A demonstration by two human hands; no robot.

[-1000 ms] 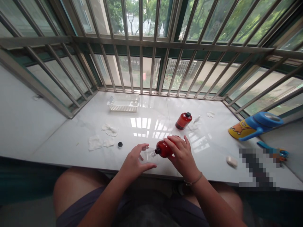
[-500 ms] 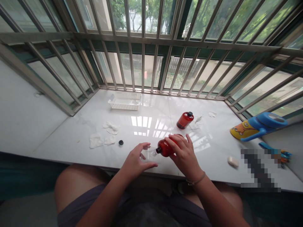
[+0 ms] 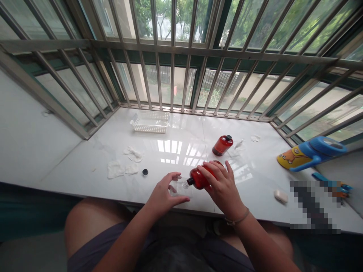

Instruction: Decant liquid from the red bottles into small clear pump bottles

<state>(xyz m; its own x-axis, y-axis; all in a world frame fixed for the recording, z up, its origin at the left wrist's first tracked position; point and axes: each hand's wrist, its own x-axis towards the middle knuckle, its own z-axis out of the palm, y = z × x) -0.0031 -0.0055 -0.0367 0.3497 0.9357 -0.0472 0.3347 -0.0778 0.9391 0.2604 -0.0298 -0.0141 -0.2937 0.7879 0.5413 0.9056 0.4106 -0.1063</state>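
Note:
My left hand [image 3: 162, 193] is wrapped around a clear, see-through bottle [image 3: 179, 186], which lies tilted with its narrow neck facing right. In my right hand [image 3: 220, 182] is a red bottle [image 3: 198, 179], tipped on its side. Its black, uncapped mouth meets the clear bottle's neck; whether liquid flows between them I cannot tell. A loose black cap [image 3: 145, 172] lies on the white counter [image 3: 93, 158], left of my hands. Behind my right hand stands a second red bottle [image 3: 222, 146] with a black cap on.
A white perforated basket [image 3: 150, 128] sits at the back left. Crumpled white tissues [image 3: 115, 170] lie on the left. To the right are a blue-and-yellow water bottle [image 3: 300, 155], a small pale case [image 3: 280, 196] and a blurred-out dark item. Metal bars [image 3: 172, 83] line the window.
The view has shifted slightly. Both hands keep the two bottles in the same mouth-to-mouth pose, with no clear movement between them.

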